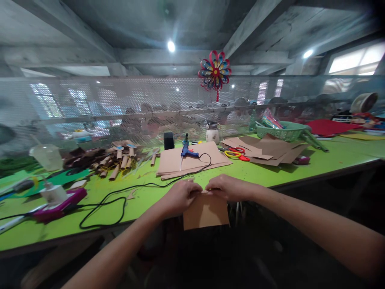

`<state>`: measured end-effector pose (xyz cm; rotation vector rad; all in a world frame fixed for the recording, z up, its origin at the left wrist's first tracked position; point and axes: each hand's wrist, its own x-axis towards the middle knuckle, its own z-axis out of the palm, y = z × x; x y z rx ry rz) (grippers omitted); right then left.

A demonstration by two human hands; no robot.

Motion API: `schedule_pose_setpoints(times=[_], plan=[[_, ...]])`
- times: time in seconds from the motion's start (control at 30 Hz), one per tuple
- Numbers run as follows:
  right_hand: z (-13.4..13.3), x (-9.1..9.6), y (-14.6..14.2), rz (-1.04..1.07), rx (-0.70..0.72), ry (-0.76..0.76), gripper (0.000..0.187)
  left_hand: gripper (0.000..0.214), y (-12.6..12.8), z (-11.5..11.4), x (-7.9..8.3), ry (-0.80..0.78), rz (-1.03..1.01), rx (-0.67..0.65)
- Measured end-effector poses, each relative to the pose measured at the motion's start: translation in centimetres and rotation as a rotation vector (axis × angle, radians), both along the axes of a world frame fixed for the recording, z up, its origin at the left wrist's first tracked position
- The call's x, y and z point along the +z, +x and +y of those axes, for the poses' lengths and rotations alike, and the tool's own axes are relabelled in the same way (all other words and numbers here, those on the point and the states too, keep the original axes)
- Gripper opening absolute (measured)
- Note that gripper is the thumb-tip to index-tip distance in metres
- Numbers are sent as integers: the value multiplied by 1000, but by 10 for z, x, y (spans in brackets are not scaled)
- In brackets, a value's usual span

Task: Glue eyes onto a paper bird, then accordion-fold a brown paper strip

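Between my two hands hangs a piece of brown kraft paper, in front of the table's near edge. My left hand pinches its top edge on the left side. Close beside it, my right hand pinches the same edge, fingers curled over the paper. The fingertips almost meet at the middle of the top edge. Just beyond my hands, a blue hot glue gun rests on a stack of brown paper sheets. Scissors with red and yellow handles lie to the right of that stack.
A purple power strip with a white plug and a black cable lies on the green table at left. Several rolled paper pieces are heaped behind. More brown sheets and a green basket stand right. A perforated screen borders the back.
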<state>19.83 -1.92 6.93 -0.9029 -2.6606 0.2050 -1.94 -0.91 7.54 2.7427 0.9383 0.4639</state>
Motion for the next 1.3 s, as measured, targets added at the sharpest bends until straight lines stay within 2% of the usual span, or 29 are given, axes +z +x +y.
schedule_pose_setpoints(times=[0.13, 0.2, 0.37, 0.47, 0.6, 0.73, 0.87, 1.1, 1.3], plan=[[2, 0, -1, 7, -10, 13, 23, 25, 0, 5, 4, 9, -11, -38], [1, 1, -1, 15, -16, 5, 23, 26, -3, 12, 6, -115, -29, -51], [5, 1, -3, 24, -59, 18, 22, 43, -15, 33, 8, -546, -44, -88], [13, -4, -4, 52, -48, 5, 22, 44, -19, 41, 5, -629, -79, -86], [26, -7, -2, 67, -30, -63, 24, 41, -18, 41, 3, -504, -21, -71], [39, -9, 3, 88, -23, -167, 24, 32, -12, 37, 0, -270, 36, -37], [50, -17, 8, 135, -18, -165, 33, 27, -8, 35, -5, -86, 52, 17], [47, -19, 10, 153, -86, -201, 30, 26, -10, 34, -1, -12, 126, 93], [60, -22, 15, 133, -187, -244, 33, 27, -16, 47, -19, 47, 14, 174]])
